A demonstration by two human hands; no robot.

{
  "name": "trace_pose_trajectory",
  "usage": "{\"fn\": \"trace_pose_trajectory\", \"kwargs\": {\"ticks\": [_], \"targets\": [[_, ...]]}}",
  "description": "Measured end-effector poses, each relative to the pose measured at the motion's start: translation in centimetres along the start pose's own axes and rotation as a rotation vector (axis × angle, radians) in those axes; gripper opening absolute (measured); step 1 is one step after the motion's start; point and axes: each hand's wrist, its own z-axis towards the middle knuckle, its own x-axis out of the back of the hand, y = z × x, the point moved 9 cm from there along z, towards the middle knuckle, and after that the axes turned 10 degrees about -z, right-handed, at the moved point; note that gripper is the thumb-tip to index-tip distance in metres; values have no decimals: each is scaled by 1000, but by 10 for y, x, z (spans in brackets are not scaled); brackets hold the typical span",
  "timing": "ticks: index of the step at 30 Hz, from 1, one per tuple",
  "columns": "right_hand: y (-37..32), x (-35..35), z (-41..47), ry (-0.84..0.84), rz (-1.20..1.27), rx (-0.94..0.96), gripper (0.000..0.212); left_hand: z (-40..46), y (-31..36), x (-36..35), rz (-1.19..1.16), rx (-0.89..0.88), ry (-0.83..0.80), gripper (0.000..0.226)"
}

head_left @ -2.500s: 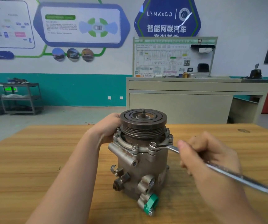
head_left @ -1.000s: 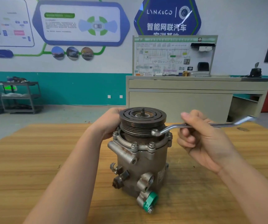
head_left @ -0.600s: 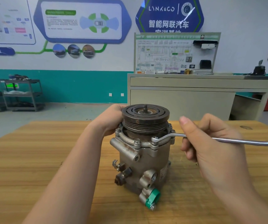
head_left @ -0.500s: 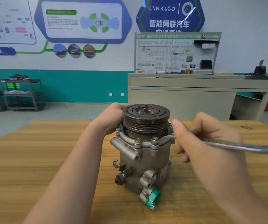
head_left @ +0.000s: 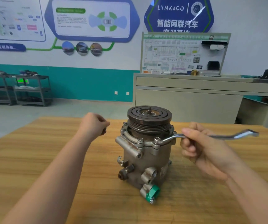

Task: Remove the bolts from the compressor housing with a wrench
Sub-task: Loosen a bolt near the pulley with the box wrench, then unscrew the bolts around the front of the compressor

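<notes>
A grey metal compressor point(head_left: 146, 156) stands upright on the wooden table point(head_left: 33, 159), its dark grooved pulley point(head_left: 149, 117) on top. Several bolts ring the flange under the pulley. The ring end of a silver offset wrench point(head_left: 218, 136) sits on the front right bolt point(head_left: 157, 139). My right hand point(head_left: 201, 151) grips the wrench shaft just right of the housing. My left hand point(head_left: 93, 123) hovers left of the compressor, apart from it, fingers curled in with nothing visible in them.
A green clamp point(head_left: 153, 192) sticks out at the compressor's lower front. Behind the table stand a beige cabinet point(head_left: 194, 97) with a display board and, at the far left, dark metal shelves point(head_left: 17, 89).
My left hand has let go of the pulley and moved left, away from the compressor. The wrench handle has swung back towards the far right while its end stays on the front right bolt.
</notes>
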Motion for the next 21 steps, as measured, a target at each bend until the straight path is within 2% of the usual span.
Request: {"fn": "trace_pose_trajectory", "kwargs": {"ticks": [2,5,11,13,15,16,18,19,21], "targets": [[13,2,8,26,89,-147,18,-9,-35,7,311,77,-50,15],[22,6,19,109,134,-199,20,-22,-75,19,513,149,-45,17],[0,12,12,238,251,35,29,-22,-111,33,502,158,110,27],[-16,20,5,289,193,172,37,-21,-108,33,590,149,91,26],[-31,22,-9,355,41,327,43,-23,-85,33,618,52,120,33],[-36,22,-16,398,-66,399,45,-28,-65,34,494,-39,156,36],[-43,15,-34,508,-316,532,43,-49,-13,32,1,-291,156,38],[-47,9,-44,561,-417,601,41,-65,14,28,-214,-394,98,37],[-53,-7,-60,627,-557,726,40,-96,49,11,-417,-474,-29,29]]}}
